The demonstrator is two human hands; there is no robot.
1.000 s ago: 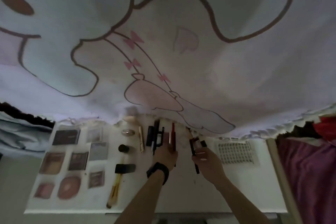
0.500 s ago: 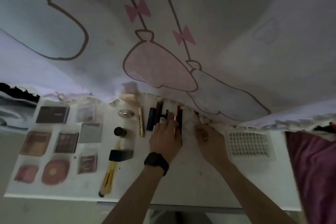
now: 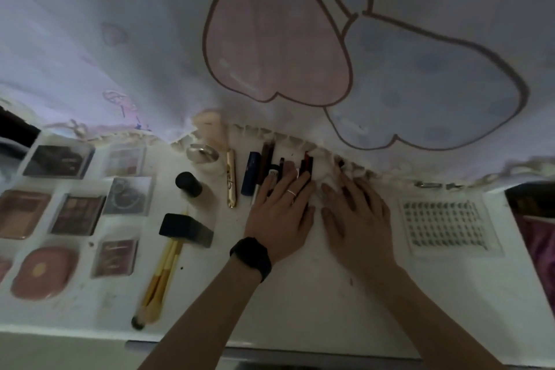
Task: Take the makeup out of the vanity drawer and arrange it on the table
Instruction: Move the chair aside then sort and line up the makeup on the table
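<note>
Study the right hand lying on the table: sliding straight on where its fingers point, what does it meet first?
Probably the frilled hem of the hanging cloth, just beyond the fingers of the right hand. A small dark stick lies there too; which comes first is unclear.

printed cloth (image 3: pixel 276 39): pink-and-blue bow, frilled hem | magenta fabric (image 3: pixel 537 234): far right edge

The white table (image 3: pixel 300 303) carries palettes (image 3: pixel 78 215) in rows at left, a pink compact (image 3: pixel 42 272), a black-capped bottle (image 3: pixel 188 185), brushes (image 3: pixel 162 276) near the front edge, a gold tube (image 3: pixel 231 179), a blue tube (image 3: pixel 250 173), and a lash tray (image 3: pixel 444 224) at right.
</note>
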